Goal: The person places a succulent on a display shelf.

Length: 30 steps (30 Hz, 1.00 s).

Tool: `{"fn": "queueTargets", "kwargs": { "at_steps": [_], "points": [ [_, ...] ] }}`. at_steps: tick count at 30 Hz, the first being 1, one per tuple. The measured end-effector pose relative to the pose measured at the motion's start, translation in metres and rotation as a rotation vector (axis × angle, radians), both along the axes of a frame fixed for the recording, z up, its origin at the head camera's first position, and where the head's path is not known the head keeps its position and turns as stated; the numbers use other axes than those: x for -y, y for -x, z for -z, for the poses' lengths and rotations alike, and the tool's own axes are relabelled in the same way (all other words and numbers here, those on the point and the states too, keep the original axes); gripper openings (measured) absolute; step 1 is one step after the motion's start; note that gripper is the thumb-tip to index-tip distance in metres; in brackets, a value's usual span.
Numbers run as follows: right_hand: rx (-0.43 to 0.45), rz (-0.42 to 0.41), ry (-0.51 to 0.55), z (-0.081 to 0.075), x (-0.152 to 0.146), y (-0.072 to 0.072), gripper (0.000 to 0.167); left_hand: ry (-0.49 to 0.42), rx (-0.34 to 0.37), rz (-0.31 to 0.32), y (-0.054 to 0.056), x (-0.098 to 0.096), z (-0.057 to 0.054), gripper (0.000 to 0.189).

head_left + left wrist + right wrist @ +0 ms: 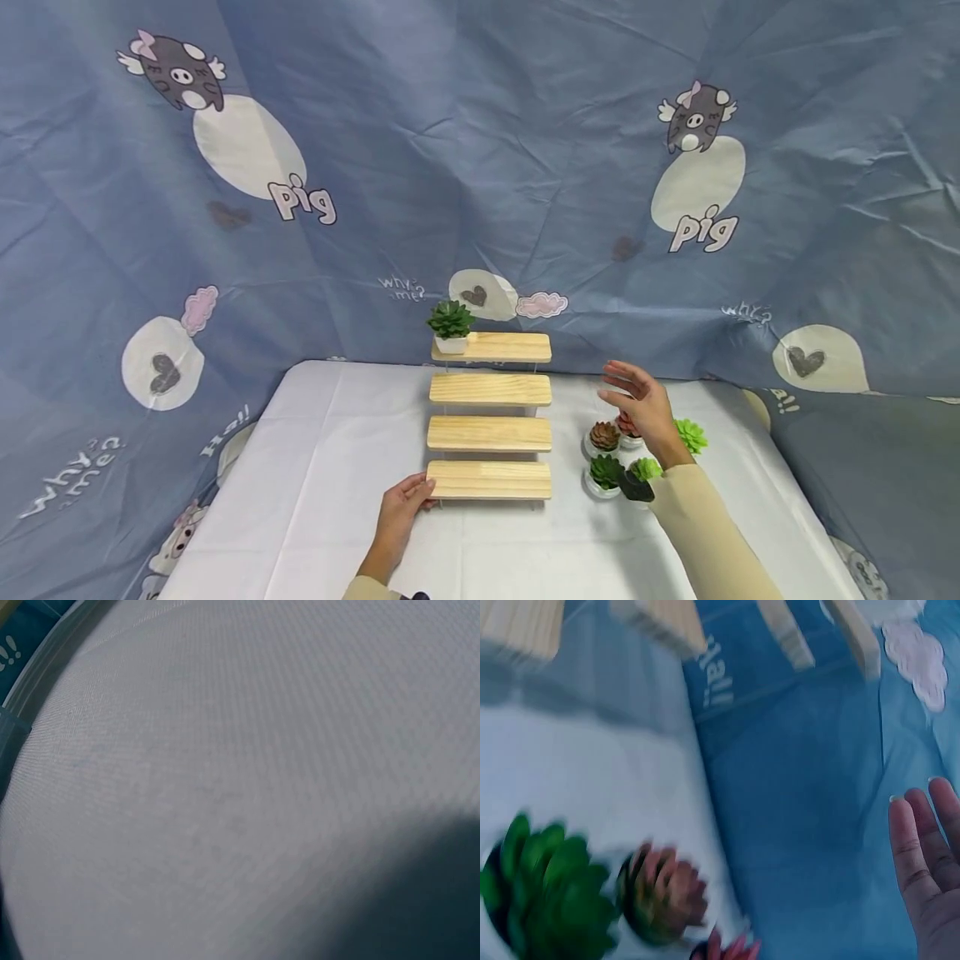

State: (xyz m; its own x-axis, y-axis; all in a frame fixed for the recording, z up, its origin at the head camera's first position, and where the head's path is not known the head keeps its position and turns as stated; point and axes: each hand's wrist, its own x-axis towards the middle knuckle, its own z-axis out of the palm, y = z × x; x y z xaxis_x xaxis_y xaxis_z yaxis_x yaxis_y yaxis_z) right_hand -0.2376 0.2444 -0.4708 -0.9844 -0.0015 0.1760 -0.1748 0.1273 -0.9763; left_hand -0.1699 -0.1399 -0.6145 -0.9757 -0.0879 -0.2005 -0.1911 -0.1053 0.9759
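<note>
A four-tier wooden display shelf (489, 433) with clear supports stands mid-table. My left hand (397, 512) holds the left end of its lowest board, thumb on top and the other fingers mostly hidden. On the top board's left sits a green succulent (451, 319) in a white pot. My right hand (647, 410) hovers with fingers extended over a group of potted succulents and holds nothing. In that group are a brown succulent (604, 436), a dark green succulent (605, 472), a red succulent (724, 949) and light green ones, partly hidden by the hand and wrist.
A white cloth (322, 475) covers the table. Blue printed fabric (480, 167) hangs behind and along both sides. One bright green succulent (691, 436) shows right of the right wrist. Mostly tablecloth (225, 765) fills the left wrist view.
</note>
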Motion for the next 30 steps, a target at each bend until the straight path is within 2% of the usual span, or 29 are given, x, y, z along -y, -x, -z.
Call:
{"fn": "queueTargets", "kwargs": {
  "at_steps": [4,9,16,20,24,30],
  "points": [
    [-0.016,0.037,0.007,0.011,-0.016,-0.01,0.055,-0.007,0.002,-0.004,0.0,0.001,0.0,0.042],
    [0.017,0.089,0.027,0.025,-0.033,-0.026,0.053,-0.015,0.013,0.0,0.0,0.0,0.0,0.042],
    [0.068,0.19,-0.038,0.049,-0.051,-0.052,0.058,-0.013,0.011,0.005,0.0,-0.002,0.001,0.044],
    [0.062,0.228,0.02,0.065,-0.056,-0.063,0.059,-0.015,0.011,-0.004,0.0,-0.001,0.003,0.043],
    [0.033,0.231,0.093,0.084,-0.06,-0.073,0.06,-0.013,0.008,-0.019,0.001,0.0,0.004,0.043],
    [0.087,0.233,0.135,0.112,-0.062,-0.086,0.068,0.009,0.008,-0.007,0.001,-0.001,0.002,0.044]
  ]
}}
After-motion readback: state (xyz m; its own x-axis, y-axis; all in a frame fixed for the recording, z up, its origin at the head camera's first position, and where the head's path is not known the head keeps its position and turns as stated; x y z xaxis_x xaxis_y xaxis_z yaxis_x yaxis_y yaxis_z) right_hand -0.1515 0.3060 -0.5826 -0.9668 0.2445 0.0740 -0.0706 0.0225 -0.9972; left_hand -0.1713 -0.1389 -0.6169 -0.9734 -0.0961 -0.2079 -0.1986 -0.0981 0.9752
